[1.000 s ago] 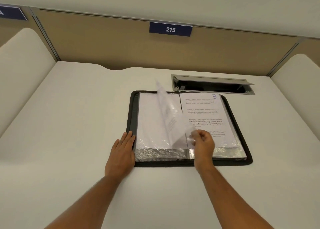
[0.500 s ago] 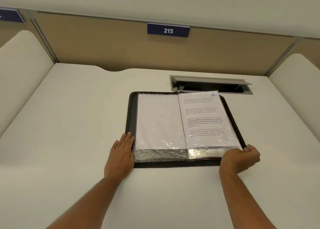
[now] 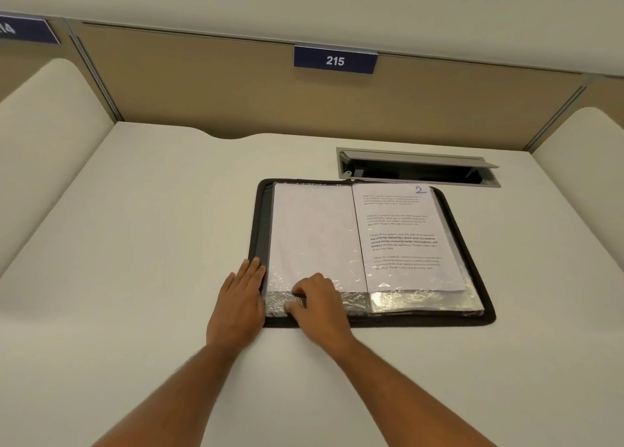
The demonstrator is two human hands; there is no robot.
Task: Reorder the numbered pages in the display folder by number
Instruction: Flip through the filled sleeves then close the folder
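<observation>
Now right hand (image 3: 317,306) pinches the folder's (image 3: 472,244) left sleeve (image 3: 314,237) corner.

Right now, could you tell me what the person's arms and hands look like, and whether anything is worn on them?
Both forearms are bare, with no sleeves in view. The left hand and right hand wear no gloves, and no rings, watch or markings are visible.
</observation>
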